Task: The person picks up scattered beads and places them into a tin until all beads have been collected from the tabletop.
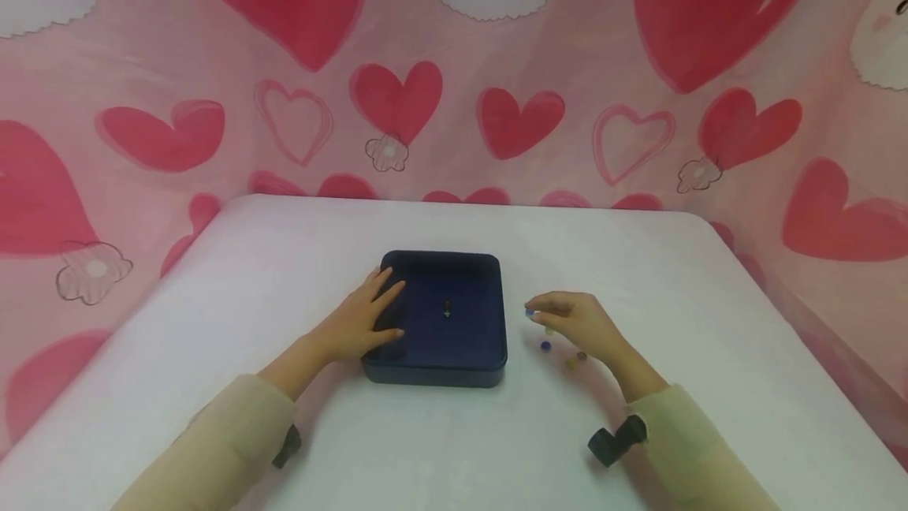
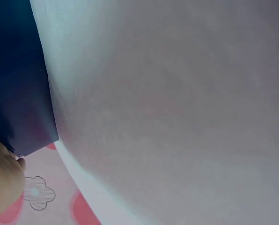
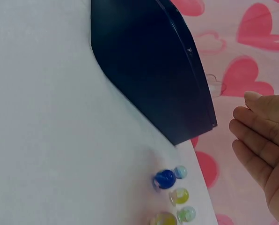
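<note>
A dark blue square tray (image 1: 447, 337) sits on the white table, with a small dark item showing a light spot (image 1: 447, 308) inside. My left hand (image 1: 358, 318) rests on the tray's left rim, its fingers spread over the inside. To the right of the tray, my right hand (image 1: 574, 318) pinches a small blue marble (image 1: 530, 311) between thumb and fingertips. Its fingers largely hide that marble in the right wrist view. On the table under this hand lie a dark blue marble (image 3: 165, 179), a light blue marble (image 3: 180, 172), a yellow marble (image 3: 181, 195) and a green marble (image 3: 188, 214).
A larger yellowish marble (image 3: 164, 219) and a brownish marble (image 1: 582, 356) also lie right of the tray. Behind the white table (image 1: 440, 448) hangs a pink cloth (image 1: 454, 54) printed with hearts. Dark devices (image 1: 617, 440) are strapped at both wrists.
</note>
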Tool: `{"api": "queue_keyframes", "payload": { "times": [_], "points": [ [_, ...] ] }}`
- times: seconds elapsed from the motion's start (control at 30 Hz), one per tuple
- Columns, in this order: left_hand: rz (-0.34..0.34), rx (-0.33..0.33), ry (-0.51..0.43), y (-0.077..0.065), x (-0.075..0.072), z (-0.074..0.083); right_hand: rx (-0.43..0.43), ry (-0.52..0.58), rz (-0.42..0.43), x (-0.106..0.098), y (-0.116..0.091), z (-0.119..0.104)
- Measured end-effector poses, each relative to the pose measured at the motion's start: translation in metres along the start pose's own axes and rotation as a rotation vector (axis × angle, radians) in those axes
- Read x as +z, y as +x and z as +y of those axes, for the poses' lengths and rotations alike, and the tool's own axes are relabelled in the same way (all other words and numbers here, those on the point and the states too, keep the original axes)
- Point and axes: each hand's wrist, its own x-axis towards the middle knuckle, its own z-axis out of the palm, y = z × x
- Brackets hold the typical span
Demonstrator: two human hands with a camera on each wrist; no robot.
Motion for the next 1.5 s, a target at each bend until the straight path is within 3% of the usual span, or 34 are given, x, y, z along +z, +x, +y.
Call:
{"api": "queue_keyframes", "payload": {
  "times": [0.3,0.47,0.7,0.9,1.23,1.5],
  "points": [
    [-0.001,0.006,0.002,0.000,-0.001,0.001,0.060,-0.015,0.035,-0.017,-0.016,0.009],
    [0.002,0.004,0.006,-0.001,-0.002,0.002,0.034,-0.052,0.063,-0.025,-0.022,0.018],
    [0.009,0.011,0.003,-0.001,-0.002,0.004,0.107,-0.111,0.077,-0.034,-0.033,0.033],
    [0.018,0.008,-0.005,-0.001,-0.002,0.003,0.073,-0.149,0.111,-0.040,-0.039,0.045],
    [0.007,0.005,-0.005,-0.001,-0.004,0.005,0.201,-0.185,0.077,-0.045,-0.050,0.060],
    [0.005,-0.001,-0.007,-0.001,-0.005,0.005,0.185,-0.232,0.045,-0.048,-0.055,0.071]
  ]
}}
